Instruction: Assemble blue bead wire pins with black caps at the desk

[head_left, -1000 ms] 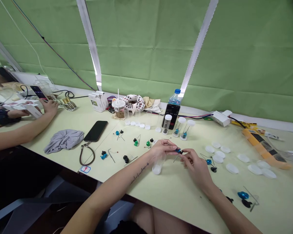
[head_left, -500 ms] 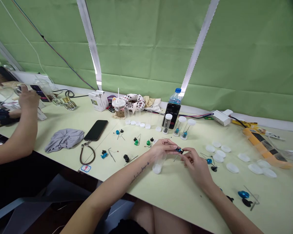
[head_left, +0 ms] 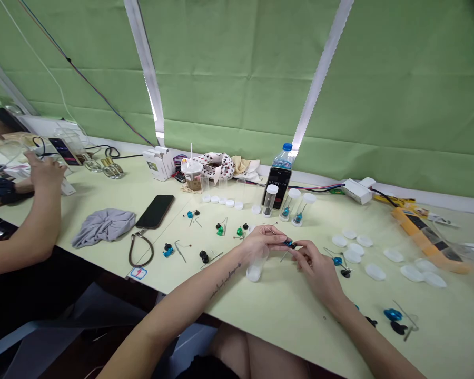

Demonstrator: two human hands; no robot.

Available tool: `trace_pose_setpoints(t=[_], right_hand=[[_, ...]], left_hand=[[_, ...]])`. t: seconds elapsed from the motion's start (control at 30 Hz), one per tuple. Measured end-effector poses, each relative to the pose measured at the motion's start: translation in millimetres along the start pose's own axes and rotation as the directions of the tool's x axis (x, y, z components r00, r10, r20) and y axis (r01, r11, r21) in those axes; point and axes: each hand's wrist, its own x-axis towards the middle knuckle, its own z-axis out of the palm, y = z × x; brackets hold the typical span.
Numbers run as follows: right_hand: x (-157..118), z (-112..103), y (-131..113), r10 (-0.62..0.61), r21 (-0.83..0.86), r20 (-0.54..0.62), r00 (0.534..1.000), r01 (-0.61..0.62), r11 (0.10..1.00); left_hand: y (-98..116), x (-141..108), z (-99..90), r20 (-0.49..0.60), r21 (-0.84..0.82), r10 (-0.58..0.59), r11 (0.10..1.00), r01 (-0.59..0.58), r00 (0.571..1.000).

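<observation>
My left hand (head_left: 265,239) pinches a small blue-and-black part (head_left: 289,243) between thumb and fingers. My right hand (head_left: 314,266) meets it from the other side, its fingertips closed on the black end. Thin metal rods poke out by the left fingers, one above and one below; whether they belong to one piece I cannot tell. Below my left wrist stands a clear tube (head_left: 256,263) with a white base. Beside my right hand lie a blue piece (head_left: 337,261), a black disc-like piece (head_left: 345,273) and a thin bent wire.
Several white caps (head_left: 352,256) lie to the right, near a blurred orange-framed object (head_left: 430,239). Capped tubes (head_left: 269,201) stand before a propped phone (head_left: 277,187). Small part sets (head_left: 168,250), another phone (head_left: 155,211) and grey cloth (head_left: 104,226) lie leftward. A co-worker's arm (head_left: 43,210) reaches in.
My hands stay almost in place around the blue-and-black part. At the far left, the co-worker's hand has shifted slightly and the round thing at its fingers no longer shows.
</observation>
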Motion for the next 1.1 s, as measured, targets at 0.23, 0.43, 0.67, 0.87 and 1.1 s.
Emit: trace_pose_setpoints(t=[0.23, 0.43, 0.67, 0.87, 1.1], right_hand=[[-1.1, 0.2, -0.8, -0.004, 0.007, -0.036, 0.999, 0.004, 1.0], [-0.9, 0.9, 1.4, -0.008, 0.013, -0.035, 0.999, 0.009, 1.0], [-0.5, -0.3, -1.1, 0.011, 0.009, -0.02, 1.0, -0.01, 1.0], [-0.5, 0.3, -0.2, 0.012, 0.01, -0.033, 0.999, -0.012, 1.0], [-1.1, 1.3, 3.2, 0.009, 0.04, -0.02, 1.0, -0.008, 0.999]], left_hand=[[0.1, 0.0, 0.8, -0.001, 0.002, -0.007, 1.0, 0.007, 1.0], [1.1, -1.0, 2.0, -0.019, 0.012, -0.021, 1.0, 0.021, 1.0], [1.0, -0.8, 2.2, -0.008, 0.012, -0.014, 1.0, 0.014, 1.0], [3.1, -2.0, 3.8, -0.029, 0.007, -0.027, 1.0, 0.027, 0.999], [2.3, -1.5, 2.8, -0.017, 0.023, -0.024, 0.999, 0.024, 1.0]])
